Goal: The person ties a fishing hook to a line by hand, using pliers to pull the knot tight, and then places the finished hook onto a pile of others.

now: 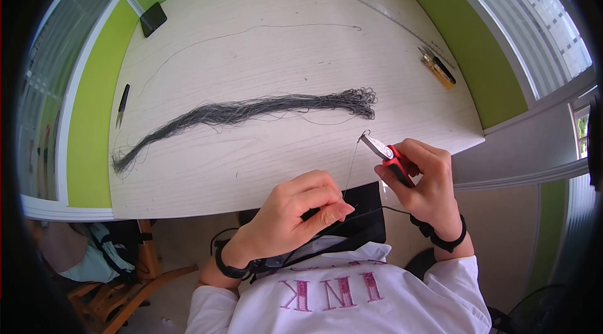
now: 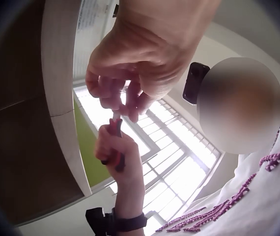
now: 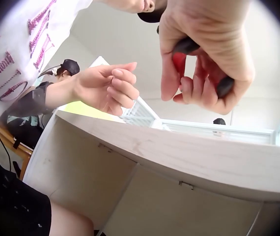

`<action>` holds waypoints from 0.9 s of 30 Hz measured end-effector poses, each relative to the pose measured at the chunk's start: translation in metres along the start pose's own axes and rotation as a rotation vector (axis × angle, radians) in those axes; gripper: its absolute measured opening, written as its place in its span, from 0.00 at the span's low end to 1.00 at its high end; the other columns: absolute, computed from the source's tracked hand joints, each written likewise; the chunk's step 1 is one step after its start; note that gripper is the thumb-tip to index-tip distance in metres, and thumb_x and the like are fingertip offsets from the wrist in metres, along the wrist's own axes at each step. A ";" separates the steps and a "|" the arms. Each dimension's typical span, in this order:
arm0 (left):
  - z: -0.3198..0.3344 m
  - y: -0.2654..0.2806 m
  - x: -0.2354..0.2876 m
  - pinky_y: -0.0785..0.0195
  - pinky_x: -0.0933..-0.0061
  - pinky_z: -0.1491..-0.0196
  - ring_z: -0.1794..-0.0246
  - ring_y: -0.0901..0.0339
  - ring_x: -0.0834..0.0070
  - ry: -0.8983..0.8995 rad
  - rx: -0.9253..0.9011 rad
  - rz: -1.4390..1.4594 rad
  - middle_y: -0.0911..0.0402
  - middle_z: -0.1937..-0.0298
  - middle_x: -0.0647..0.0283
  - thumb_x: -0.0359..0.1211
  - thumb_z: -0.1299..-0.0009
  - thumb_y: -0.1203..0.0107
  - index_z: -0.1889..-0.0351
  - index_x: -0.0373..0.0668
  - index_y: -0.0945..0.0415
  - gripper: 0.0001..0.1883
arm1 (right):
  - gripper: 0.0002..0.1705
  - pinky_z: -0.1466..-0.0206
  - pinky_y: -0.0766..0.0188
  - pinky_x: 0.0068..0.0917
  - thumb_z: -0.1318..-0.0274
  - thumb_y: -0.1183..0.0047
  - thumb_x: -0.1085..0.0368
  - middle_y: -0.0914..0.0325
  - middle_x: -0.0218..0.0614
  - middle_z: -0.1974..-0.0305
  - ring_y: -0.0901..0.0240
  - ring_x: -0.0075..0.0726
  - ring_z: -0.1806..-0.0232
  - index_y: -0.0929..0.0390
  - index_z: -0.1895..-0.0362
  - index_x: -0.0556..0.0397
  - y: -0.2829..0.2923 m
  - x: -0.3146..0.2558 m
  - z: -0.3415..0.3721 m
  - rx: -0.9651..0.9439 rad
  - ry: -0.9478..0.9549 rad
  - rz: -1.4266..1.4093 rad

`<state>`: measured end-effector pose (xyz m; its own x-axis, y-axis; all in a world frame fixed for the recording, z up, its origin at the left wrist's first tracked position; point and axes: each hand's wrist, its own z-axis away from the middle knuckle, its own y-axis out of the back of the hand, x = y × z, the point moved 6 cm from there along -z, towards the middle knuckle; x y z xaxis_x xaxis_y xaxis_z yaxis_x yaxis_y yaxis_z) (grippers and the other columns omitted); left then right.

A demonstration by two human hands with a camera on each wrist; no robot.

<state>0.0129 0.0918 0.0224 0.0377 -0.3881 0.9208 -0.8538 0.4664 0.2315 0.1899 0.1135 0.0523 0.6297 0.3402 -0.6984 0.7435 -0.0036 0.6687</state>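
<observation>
My right hand [image 1: 427, 174] grips a pair of pliers [image 1: 379, 147] with red and black handles over the front edge of the desk. At the pliers' tip is the small curled end [image 1: 365, 133] of a thin dark wire [image 1: 352, 167]. The wire runs down to my left hand [image 1: 301, 208], which pinches it between thumb and fingers. In the right wrist view the pliers' handles [image 3: 180, 61] lie inside the curled right hand. Beyond my hands, a long bundle of dark wires [image 1: 232, 111] lies across the desk, with looped ends gathered at its right.
A single wire with a hooked end [image 1: 251, 27] lies farther back. A black-handled pointed tool [image 1: 124, 105] is at the left edge, a black box [image 1: 153, 19] in the back corner. Yellow- and black-handled tools [image 1: 438, 67] and a ruler [image 1: 389, 17] lie along the right. Green partitions [image 1: 100, 108] border the desk.
</observation>
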 end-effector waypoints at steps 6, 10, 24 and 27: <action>0.004 0.018 0.024 0.37 0.60 0.46 0.52 0.29 0.60 -0.232 0.221 -0.190 0.20 0.54 0.60 0.37 0.34 0.39 0.76 0.43 0.23 0.11 | 0.09 0.78 0.41 0.28 0.58 0.36 0.73 0.28 0.39 0.80 0.36 0.36 0.83 0.22 0.70 0.61 -0.008 0.001 0.003 -0.121 -0.046 -0.061; 0.001 0.010 0.027 0.36 0.62 0.47 0.58 0.26 0.60 -0.409 0.112 0.074 0.19 0.64 0.56 0.37 0.29 0.46 0.77 0.41 0.27 0.15 | 0.09 0.78 0.40 0.28 0.58 0.36 0.73 0.28 0.40 0.80 0.35 0.36 0.83 0.22 0.70 0.61 -0.012 -0.003 0.003 -0.142 -0.021 -0.126; 0.007 -0.008 0.000 0.48 0.76 0.70 0.71 0.42 0.74 -0.105 0.311 0.484 0.37 0.80 0.63 0.32 0.23 0.66 0.79 0.44 0.45 0.18 | 0.09 0.77 0.37 0.29 0.59 0.36 0.74 0.27 0.40 0.79 0.33 0.39 0.82 0.21 0.69 0.60 -0.015 0.002 0.004 -0.034 0.006 -0.018; 0.008 -0.009 -0.001 0.49 0.76 0.69 0.71 0.43 0.73 -0.087 0.313 0.514 0.38 0.79 0.62 0.30 0.24 0.66 0.79 0.44 0.45 0.17 | 0.09 0.78 0.38 0.29 0.59 0.35 0.74 0.28 0.40 0.80 0.33 0.39 0.83 0.21 0.70 0.60 -0.016 0.003 0.005 -0.007 0.002 -0.018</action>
<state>0.0169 0.0817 0.0171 -0.4508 -0.2449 0.8584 -0.8643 0.3599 -0.3512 0.1809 0.1095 0.0386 0.6158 0.3422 -0.7097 0.7531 0.0093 0.6579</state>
